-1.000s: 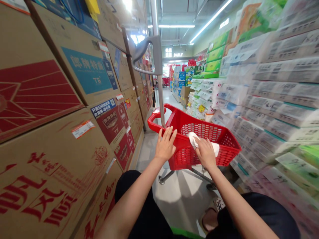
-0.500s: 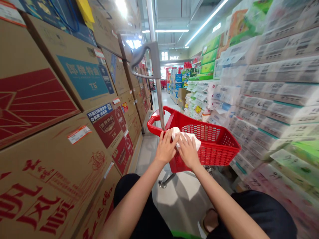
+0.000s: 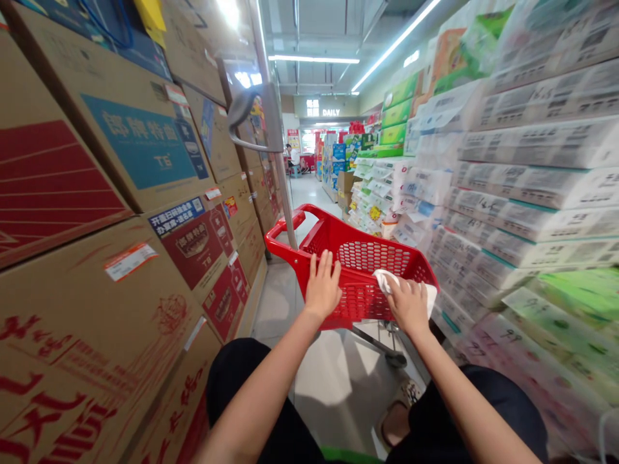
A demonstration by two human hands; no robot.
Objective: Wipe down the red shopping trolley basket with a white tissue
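A red plastic shopping basket on wheels (image 3: 367,258) stands in the aisle in front of me, empty inside. Its grey pull handle (image 3: 258,116) rises from the far left corner. My left hand (image 3: 323,287) lies flat on the near rim, fingers together. My right hand (image 3: 410,304) presses a white cloth (image 3: 387,281) against the near right rim. My knees in dark clothing show at the bottom.
Stacked brown cartons (image 3: 120,212) with red and blue print wall the left side. Wrapped tissue packs (image 3: 522,193) are piled high on the right. The pale tiled aisle floor (image 3: 333,380) runs ahead to distant shelves, where a person (image 3: 291,158) sits.
My right hand slid the cloth along the near rim to the left beside my left hand, then back to the right corner. The basket shifted slightly left.
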